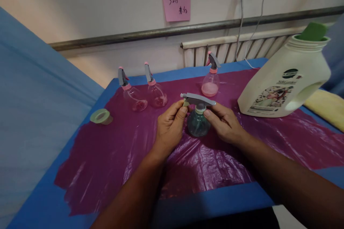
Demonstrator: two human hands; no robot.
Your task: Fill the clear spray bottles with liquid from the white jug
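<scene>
A small round green spray bottle (198, 123) with a grey trigger head stands on the purple plastic sheet (107, 157) at the middle of the table. My left hand (170, 127) is closed, its fingertips pinching the front end of the trigger head. My right hand (223, 123) is closed too, thumb and fingers on the bottle's collar just under the head. Both forearms reach in from the bottom edge.
Three pink-collared spray bottles (133, 93) (156, 91) (211, 78) stand farther back. A green cap (101, 116) lies at the left. A big white detergent jug (288, 78) with a green lid leans at the right beside a yellow cloth (326, 109). Blue fabric covers the table and the left side.
</scene>
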